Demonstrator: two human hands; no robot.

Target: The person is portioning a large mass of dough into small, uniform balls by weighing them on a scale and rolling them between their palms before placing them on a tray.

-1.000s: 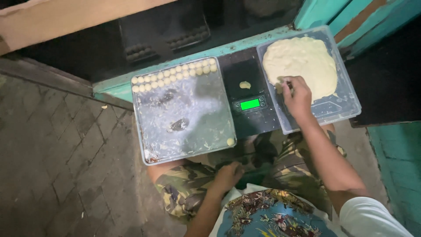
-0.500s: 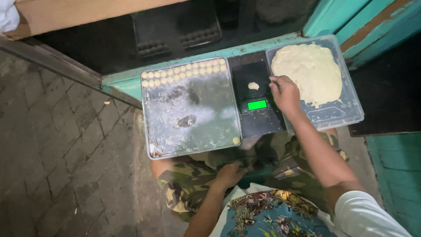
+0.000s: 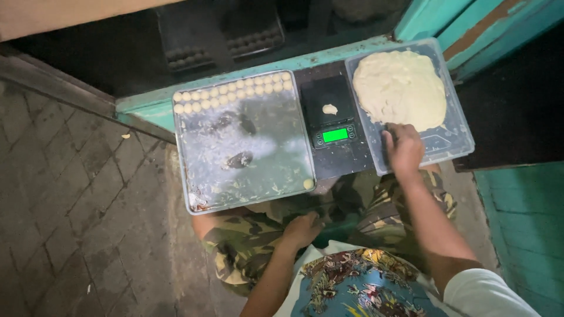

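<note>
A metal tray [image 3: 247, 176] lies across my lap, with two rows of small dough balls [image 3: 232, 93] along its far edge and one ball [image 3: 308, 184] at its near right corner. Right of it a black scale [image 3: 336, 126] with a lit green display carries a small dough piece [image 3: 330, 109]. A clear plastic container [image 3: 452, 138] holds a large flat dough mass [image 3: 399, 88]. My right hand [image 3: 402, 149] rests at the container's near left corner, fingers curled just below the dough. My left hand [image 3: 302, 229] lies curled on my thigh below the tray, nothing visible in it.
The tray, scale and container sit against a teal wooden ledge [image 3: 147, 108]. Dark egg-crate trays [image 3: 223, 41] lie beyond it. Grey paving bricks [image 3: 70, 211] cover the ground to the left. A teal wall [image 3: 523, 229] stands to the right.
My right hand has drawn back from the dough's left edge beside the scale to the container's near left corner. My left hand stays on my lap.
</note>
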